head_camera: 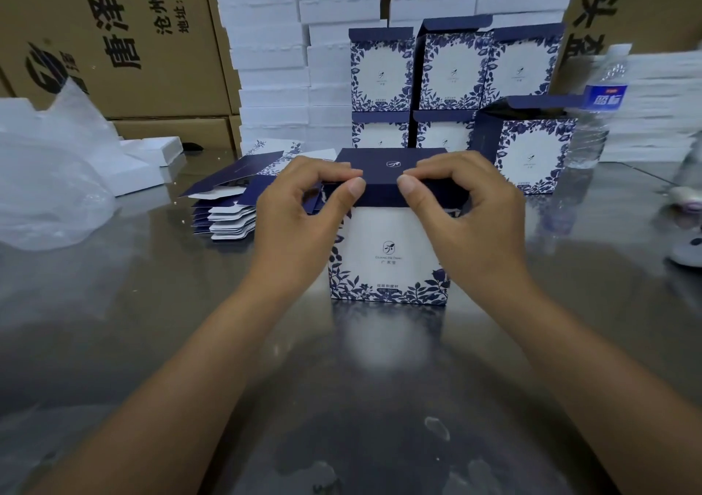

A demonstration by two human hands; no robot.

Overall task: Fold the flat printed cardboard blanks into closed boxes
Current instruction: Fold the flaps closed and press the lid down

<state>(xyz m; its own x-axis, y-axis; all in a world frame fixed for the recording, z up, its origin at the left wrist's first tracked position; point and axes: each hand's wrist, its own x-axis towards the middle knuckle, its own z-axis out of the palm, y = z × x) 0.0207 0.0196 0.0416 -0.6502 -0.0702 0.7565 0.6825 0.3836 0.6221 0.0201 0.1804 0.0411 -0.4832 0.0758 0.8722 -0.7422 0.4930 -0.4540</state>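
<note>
A white box with blue floral print (pixel 387 259) stands upright on the metal table (pixel 342 399) in the middle. Its dark blue lid flap (pixel 383 190) is bent over the top. My left hand (pixel 304 209) pinches the flap's front edge on the left, thumb in front and fingers on top. My right hand (pixel 471 209) pinches the same edge on the right. A stack of flat printed blanks (pixel 231 206) lies fanned out to the left of the box. Several folded boxes (pixel 448 76) are stacked behind, some with lids standing open.
White foam trays (pixel 273 57) are piled high at the back. Brown cartons (pixel 114 38) stand at the back left, a crumpled plastic bag (pixel 49 175) lies at the left. A water bottle (pixel 596 114) stands at the right by another folded box (pixel 532 152).
</note>
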